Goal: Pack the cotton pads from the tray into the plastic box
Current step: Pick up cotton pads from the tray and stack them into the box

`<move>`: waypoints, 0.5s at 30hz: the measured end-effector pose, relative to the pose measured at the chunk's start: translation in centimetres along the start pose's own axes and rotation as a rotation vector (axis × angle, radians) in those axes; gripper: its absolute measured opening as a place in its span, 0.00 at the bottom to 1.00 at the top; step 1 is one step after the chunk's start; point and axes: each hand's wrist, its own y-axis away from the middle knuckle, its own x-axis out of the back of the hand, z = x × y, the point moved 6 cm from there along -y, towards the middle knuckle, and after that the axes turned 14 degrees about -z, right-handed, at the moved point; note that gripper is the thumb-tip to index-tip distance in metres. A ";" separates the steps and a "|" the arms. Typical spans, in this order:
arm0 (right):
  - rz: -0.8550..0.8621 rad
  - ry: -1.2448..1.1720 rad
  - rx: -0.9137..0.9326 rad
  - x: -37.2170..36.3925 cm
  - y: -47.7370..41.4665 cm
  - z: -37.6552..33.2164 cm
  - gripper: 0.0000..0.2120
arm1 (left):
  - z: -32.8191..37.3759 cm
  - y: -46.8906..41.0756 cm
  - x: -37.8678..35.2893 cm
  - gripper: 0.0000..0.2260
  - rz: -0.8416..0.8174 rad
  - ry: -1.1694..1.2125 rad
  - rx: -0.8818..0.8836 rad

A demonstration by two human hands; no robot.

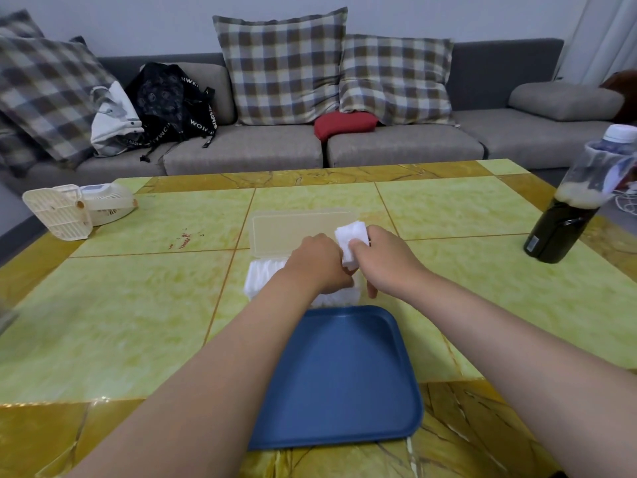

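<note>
Pads [351,241] pinched in right hand [379,262] above box [253,286]; left hand [319,263] curled on box contents, grip unclear. Risk: crowded box may splay stack on insertion.

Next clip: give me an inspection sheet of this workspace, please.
Surface: tiled table, red marks left of the lid.
Job's things: tray shows no pads; box open, lid back, pads inside.
Clutter: fan, bottle.
Hands: right hand pinches a pad stack over the box; left hand on the box's pads, grip unclear.
Cables: white cord by the bottle.
Surroundings: sofa, cushions, bag.
</note>
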 end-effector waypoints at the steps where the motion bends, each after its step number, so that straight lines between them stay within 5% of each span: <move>1: -0.007 0.047 0.002 -0.1 0.0 -0.1 0.10 | -0.2 -0.1 0.0 0.11 -0.003 -0.033 0.021; 7: 0.035 0.315 -0.052 0.1 -0.2 -1.2 0.09 | -3.4 -0.2 1.0 0.17 -0.022 -0.193 0.202; 15: 0.026 0.621 -0.175 -2.2 -1.1 -4.4 0.13 | -4.8 0.0 0.8 0.21 0.017 -0.156 0.190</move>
